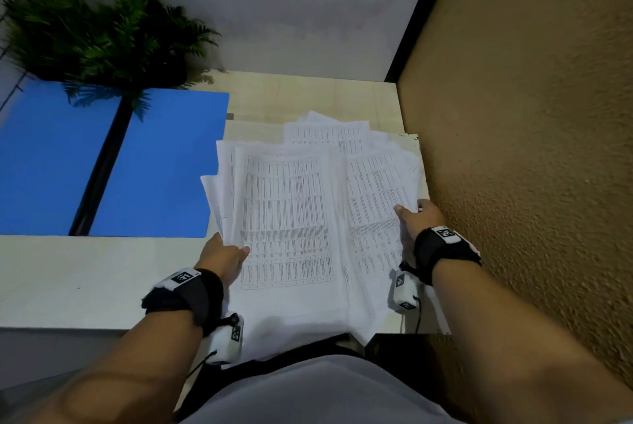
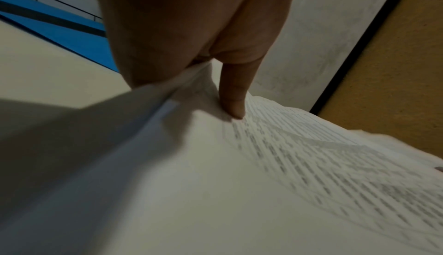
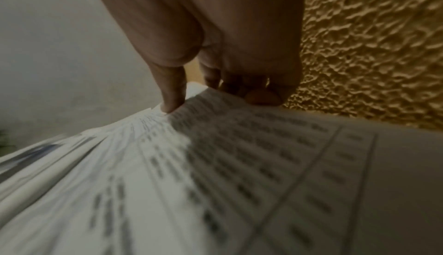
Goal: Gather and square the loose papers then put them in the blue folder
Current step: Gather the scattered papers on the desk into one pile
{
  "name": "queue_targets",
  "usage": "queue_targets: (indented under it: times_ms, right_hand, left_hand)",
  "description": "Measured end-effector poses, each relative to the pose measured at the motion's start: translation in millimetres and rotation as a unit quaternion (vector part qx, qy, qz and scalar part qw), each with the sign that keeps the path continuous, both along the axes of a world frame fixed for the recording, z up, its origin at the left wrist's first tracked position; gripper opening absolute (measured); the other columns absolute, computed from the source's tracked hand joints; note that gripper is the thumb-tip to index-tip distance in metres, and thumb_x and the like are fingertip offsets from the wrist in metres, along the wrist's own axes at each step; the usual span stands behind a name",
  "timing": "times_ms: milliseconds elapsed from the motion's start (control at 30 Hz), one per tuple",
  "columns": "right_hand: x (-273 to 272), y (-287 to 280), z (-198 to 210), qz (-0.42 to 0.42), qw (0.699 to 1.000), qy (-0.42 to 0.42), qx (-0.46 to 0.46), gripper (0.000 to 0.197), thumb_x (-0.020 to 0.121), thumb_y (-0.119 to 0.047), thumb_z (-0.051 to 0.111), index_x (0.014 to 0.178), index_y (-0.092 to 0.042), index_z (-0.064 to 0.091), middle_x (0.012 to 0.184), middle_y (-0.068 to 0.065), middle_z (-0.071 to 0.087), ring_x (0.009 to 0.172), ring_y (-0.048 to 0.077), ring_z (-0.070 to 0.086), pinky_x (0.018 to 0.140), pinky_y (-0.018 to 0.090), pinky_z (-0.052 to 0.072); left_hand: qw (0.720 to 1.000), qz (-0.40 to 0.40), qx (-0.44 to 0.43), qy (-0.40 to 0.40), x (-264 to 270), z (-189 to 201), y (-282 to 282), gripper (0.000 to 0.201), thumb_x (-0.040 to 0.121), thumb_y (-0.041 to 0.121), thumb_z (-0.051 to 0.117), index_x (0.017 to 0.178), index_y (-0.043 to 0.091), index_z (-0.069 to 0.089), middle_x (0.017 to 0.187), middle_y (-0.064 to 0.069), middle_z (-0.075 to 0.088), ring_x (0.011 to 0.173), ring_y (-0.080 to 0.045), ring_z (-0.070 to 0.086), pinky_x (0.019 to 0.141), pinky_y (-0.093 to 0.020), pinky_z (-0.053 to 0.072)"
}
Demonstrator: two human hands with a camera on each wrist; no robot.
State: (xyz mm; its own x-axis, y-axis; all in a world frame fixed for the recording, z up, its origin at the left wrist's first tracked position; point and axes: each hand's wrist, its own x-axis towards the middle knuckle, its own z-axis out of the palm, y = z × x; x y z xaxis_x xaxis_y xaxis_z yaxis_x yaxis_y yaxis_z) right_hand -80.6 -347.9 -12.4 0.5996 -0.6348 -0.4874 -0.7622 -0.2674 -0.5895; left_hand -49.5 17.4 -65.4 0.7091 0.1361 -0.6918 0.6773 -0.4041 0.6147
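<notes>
A fanned, uneven sheaf of white printed papers (image 1: 301, 204) lies at the table's right, its near edge overhanging toward me. My left hand (image 1: 222, 254) grips the sheaf's left edge, thumb on top of the papers (image 2: 239, 164) and fingers underneath. My right hand (image 1: 416, 218) grips the right edge, thumb pressed on the papers (image 3: 215, 164) and fingers curled behind. The blue folder (image 1: 113, 163) lies open and flat at the left, its black spine running down the middle; the blue folder (image 2: 72, 30) also shows beyond my left hand.
A potted fern (image 1: 99, 36) stands at the back left, its fronds overhanging the folder. A textured tan wall (image 1: 531, 149) runs close along the right side of the pale table (image 1: 85, 280). A white wall closes the back.
</notes>
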Motion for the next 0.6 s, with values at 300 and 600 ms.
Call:
queue_targets:
  times_ms: [300,600]
  right_hand:
    - [-10.0,20.4,-20.5,0.024,0.998,0.017,-0.055,0.057,0.080,-0.044,0.068,0.126,-0.011,0.059,0.124,0.015,0.056,0.106,0.034,0.060,0.092,0.043,0.052]
    - [-15.6,11.4,17.1,-0.030,0.995,-0.095,-0.020,0.015,0.090,-0.016,0.061,0.094,-0.003,0.067,0.090,0.011,0.067,0.082,0.031,0.065,0.074,0.032,0.050]
  left_hand:
    - [0.999,-0.029,-0.001,0.025,-3.3,26.1,-17.5,0.065,0.087,0.012,0.070,0.141,0.005,0.034,0.139,-0.014,0.051,0.126,-0.034,0.052,0.105,-0.043,0.044]
    - [0.996,-0.054,0.075,0.002,-7.8,36.2,-31.5,0.044,0.093,0.005,0.060,0.133,-0.002,0.041,0.128,-0.017,0.056,0.118,-0.035,0.054,0.084,-0.030,0.037]
